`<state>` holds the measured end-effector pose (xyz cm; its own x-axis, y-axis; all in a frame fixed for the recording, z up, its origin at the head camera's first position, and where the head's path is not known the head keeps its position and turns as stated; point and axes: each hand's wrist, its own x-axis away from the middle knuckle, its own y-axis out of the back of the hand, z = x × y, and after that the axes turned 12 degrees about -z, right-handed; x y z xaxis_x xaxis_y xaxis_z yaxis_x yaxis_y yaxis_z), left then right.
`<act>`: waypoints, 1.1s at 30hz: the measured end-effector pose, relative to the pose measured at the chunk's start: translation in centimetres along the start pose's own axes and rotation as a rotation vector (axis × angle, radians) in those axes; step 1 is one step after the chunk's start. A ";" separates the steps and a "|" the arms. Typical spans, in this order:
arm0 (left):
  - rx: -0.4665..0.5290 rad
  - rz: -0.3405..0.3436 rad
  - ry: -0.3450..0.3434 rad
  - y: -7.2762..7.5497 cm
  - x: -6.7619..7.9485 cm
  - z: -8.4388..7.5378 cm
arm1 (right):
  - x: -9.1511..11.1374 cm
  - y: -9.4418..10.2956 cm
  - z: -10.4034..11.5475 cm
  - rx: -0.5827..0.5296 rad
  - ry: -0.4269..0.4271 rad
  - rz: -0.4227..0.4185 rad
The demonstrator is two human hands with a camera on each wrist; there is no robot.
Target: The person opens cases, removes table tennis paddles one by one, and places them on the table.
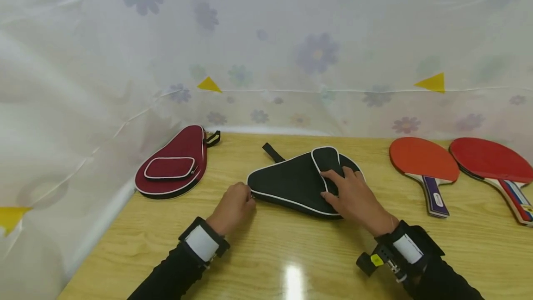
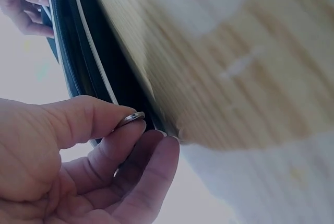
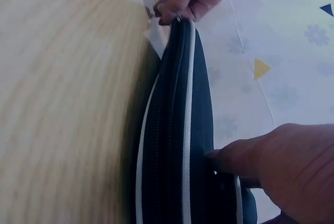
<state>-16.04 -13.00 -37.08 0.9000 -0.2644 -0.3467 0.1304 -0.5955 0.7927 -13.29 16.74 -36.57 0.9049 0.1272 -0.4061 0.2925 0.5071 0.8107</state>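
A black table tennis paddle case [image 1: 287, 179] with white piping lies on the table, its narrow end to the left. My left hand [image 1: 234, 208] is at that narrow end; thumb and forefinger pinch a small metal zipper pull [image 2: 136, 116]. In the right wrist view, the zipper [image 3: 168, 109] runs along the case's near side and looks closed. My right hand [image 1: 354, 196] grips the wide end around the pocket [image 1: 326, 161], thumb on the near side and curled fingers on top. Part of the wide end is hidden under this hand.
A dark red paddle case [image 1: 170, 168] with a small pocket lies at the back left. On the right are an orange-red paddle [image 1: 424, 159] with a purple handle and a red paddle [image 1: 491, 159] with a striped handle. A flowered sheet [image 1: 266, 50] hangs behind the wooden table [image 1: 266, 263].
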 end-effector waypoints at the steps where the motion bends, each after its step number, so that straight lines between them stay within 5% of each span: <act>1: 0.002 0.002 0.000 0.0 0.0 0.1 | -0.2 0.1 -0.2 -0.007 -0.003 0.012; 15: -0.011 0.099 0.001 0.0 -0.4 0.1 | -2.2 0.8 -3.0 -0.110 -0.004 0.149; 22: 0.042 0.221 -0.101 0.6 -0.4 -0.2 | -2.8 0.4 -3.5 -0.110 -0.006 0.113; 28: 0.036 0.232 -0.139 0.8 -0.3 -0.6 | -1.3 -1.2 0.1 0.127 -0.065 -0.107; 33: 0.044 0.206 -0.171 0.7 -0.2 -0.5 | -0.8 -2.7 4.2 0.089 -0.131 -0.141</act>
<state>-15.94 -12.99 -36.16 0.8217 -0.5057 -0.2627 -0.0702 -0.5473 0.8340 -13.50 11.72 -36.67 0.8840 -0.0548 -0.4643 0.4398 0.4344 0.7860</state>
